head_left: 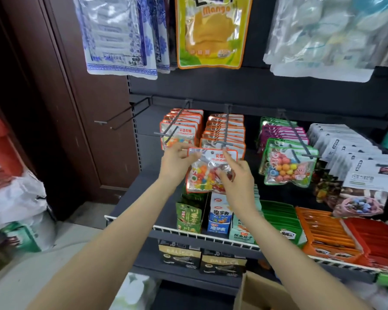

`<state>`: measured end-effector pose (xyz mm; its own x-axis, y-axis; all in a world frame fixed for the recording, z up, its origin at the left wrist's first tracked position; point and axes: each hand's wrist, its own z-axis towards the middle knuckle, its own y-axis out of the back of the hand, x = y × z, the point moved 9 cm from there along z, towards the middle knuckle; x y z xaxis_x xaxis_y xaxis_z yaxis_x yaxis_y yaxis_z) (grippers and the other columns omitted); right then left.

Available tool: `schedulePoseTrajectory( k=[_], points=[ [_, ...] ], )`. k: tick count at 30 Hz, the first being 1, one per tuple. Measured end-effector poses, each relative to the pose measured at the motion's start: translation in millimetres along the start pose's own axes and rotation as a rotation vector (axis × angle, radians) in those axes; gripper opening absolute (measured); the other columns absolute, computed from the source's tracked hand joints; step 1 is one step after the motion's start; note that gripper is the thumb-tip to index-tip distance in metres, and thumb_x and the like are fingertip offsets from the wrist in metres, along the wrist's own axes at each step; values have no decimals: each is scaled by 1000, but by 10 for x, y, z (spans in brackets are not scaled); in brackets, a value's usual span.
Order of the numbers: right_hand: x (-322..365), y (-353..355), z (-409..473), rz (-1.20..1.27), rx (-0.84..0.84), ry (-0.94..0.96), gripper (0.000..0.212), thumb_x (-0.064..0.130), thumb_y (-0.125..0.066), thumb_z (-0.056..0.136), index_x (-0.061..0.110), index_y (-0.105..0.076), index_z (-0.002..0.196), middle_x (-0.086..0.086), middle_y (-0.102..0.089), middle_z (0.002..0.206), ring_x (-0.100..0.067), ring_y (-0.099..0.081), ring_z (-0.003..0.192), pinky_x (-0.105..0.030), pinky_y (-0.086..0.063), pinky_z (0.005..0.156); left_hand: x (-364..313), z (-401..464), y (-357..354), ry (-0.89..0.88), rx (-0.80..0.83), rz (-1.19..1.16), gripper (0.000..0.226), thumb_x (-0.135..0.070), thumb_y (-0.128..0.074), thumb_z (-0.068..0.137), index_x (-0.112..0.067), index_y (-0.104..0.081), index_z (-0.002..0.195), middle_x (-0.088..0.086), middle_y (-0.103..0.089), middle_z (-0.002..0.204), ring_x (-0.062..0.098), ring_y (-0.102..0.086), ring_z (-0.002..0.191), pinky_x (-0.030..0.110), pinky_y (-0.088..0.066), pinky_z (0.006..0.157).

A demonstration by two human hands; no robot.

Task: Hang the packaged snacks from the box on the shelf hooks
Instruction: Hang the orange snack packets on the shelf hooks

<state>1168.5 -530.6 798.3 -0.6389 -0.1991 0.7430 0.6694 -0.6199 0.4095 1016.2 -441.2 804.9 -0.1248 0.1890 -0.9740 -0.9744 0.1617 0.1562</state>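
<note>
Left grip [177, 156] pinches the top-left corner of the orange-edged clear plastic candy packet [207, 171]; right grip [235, 175] clasps its right side, index finger extended. The packet sits just below the grey metal hook tip [225, 143], at 12 o'clock. Cardboard box [262, 291] lies at 6 o'clock.

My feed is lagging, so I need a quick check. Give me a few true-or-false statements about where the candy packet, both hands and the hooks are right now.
1. Both hands hold one orange-edged candy packet. True.
2. The left hand holds its upper left corner. True.
3. The packet already hangs from the green-edged packets' hook. False: it is held in front of the orange-edged row's hook.
4. The leftmost hook is full. False: it is bare.
5. The right hand is empty. False: it holds the packet.
</note>
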Motion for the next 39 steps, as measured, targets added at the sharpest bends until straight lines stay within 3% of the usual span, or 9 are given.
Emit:
schedulePoseTrajectory(
  k=[4,7,9,15,22,27,30,35,39],
  points=[
    [-63,49,-44,-19,-59,-17,54,15,-57,93,31,-38,141,9,-32,82,-4,-38,67,-3,-34,65,-6,39,-94,-54,55,-50,26,-10,-71,81,-31,-57,87,13,-68,105,21,-68,88,33,-57,72],
    [3,40,-70,5,-56,10,53,17,-58,92,34,-39,139,10,-37,89,0,-40,74,-4,-35,71,-1,24,-82,-117,47,-7,24,-10,-67,85,-27,-56,99,5,-65,107,20,-65,94,37,-56,81],
    [73,-45,-94,34,-25,31,54,20,-60,91,38,-39,137,5,-41,97,-5,-42,85,-8,-35,77,18,-4,0,-174,3,15,27,-8,-61,88,-23,-51,107,2,-61,102,20,-61,87,37,-53,77],
    [316,-525,-52,19,74,80,54,23,-58,92,33,-37,140,4,-40,99,-4,-39,92,-1,-29,79,107,-63,557,-297,-204,45,24,-6,-56,91,-29,-52,89,10,-61,84,30,-55,74,30,-46,62],
    [535,-1012,85,-5,128,107,55,17,-56,93,26,-36,142,9,-34,91,5,-38,82,3,-28,77,167,44,1009,-334,-270,54,27,0,-49,92,-22,-61,104,-16,-62,92,-5,-59,78,9,-45,62],
    [466,-1049,154,6,92,60,53,19,-55,93,31,-36,141,1,-37,93,-8,-40,85,-6,-32,75,123,147,981,-319,-234,46,28,2,-49,92,-18,-62,107,-20,-59,91,-16,-56,78,3,-42,62],
    [401,-1060,185,5,86,28,53,21,-54,94,35,-35,141,-3,-38,94,-12,-42,85,-16,-32,77,121,216,953,-316,-218,74,28,-1,-51,92,-24,-62,105,-16,-61,92,-7,-58,77,4,-43,63],
    [369,-1120,260,-59,75,37,54,20,-54,94,37,-32,141,1,-37,95,-10,-39,89,-14,-30,81,199,354,972,-300,-255,143,29,-6,-54,92,-23,-64,114,-9,-61,100,3,-54,83,6,-42,70],
    [310,-1202,420,-181,73,37,57,15,-49,96,31,-26,146,-3,-38,110,-12,-45,96,-22,-41,89,221,605,883,-279,-264,297,32,-8,-53,94,-20,-62,122,2,-58,108,11,-53,91,10,-37,79]
  ],
)
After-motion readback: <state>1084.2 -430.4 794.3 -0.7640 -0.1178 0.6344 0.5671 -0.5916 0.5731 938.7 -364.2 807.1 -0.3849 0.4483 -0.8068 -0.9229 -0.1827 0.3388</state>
